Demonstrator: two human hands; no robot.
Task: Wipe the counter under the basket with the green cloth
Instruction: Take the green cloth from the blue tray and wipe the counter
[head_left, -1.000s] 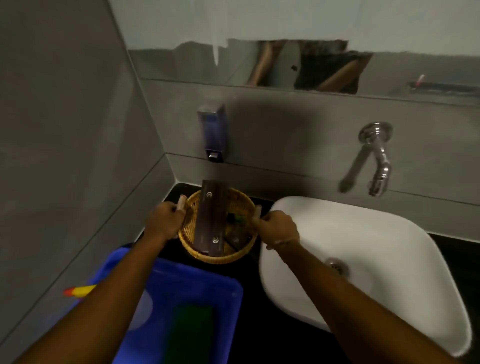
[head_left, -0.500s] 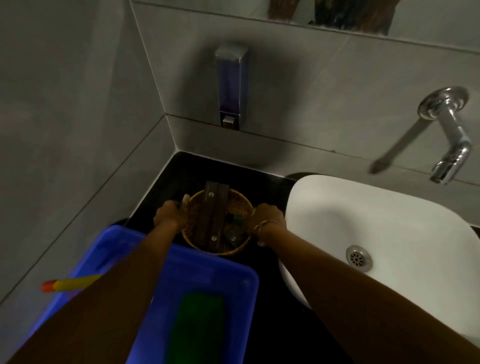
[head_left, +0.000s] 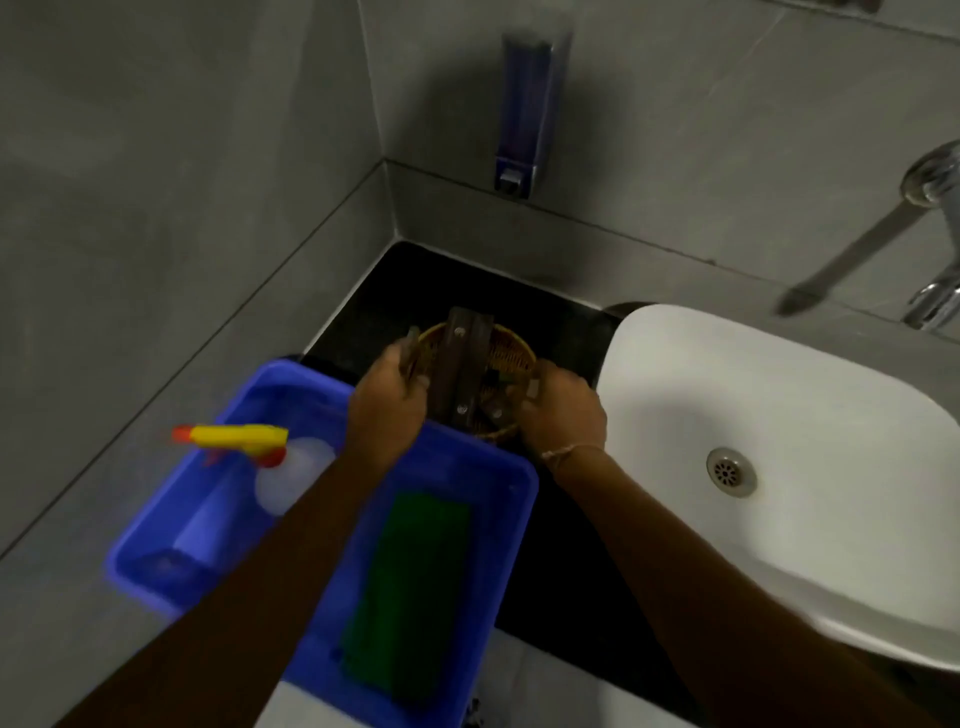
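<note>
A round wicker basket (head_left: 511, 356) holding dark brown packets (head_left: 465, 364) is over the near part of the black counter (head_left: 467, 283), partly above the blue tub's far edge. My left hand (head_left: 387, 402) grips its left rim and my right hand (head_left: 563, 413) grips its right rim. Whether the basket touches the counter is hidden. The folded green cloth (head_left: 408, 587) lies in the blue plastic tub (head_left: 514, 525), below my left forearm.
A white spray bottle with a yellow and red trigger (head_left: 244, 439) lies in the tub's left half. A white basin (head_left: 779, 467) with a metal drain fills the right. A chrome tap (head_left: 935, 249) and a wall soap dispenser (head_left: 527, 109) hang above the counter. Grey tiled walls close the corner.
Both hands have drawn the basket towards me, from the back corner to the tub's far edge. My view has tilted down, and the spray bottle now shows.
</note>
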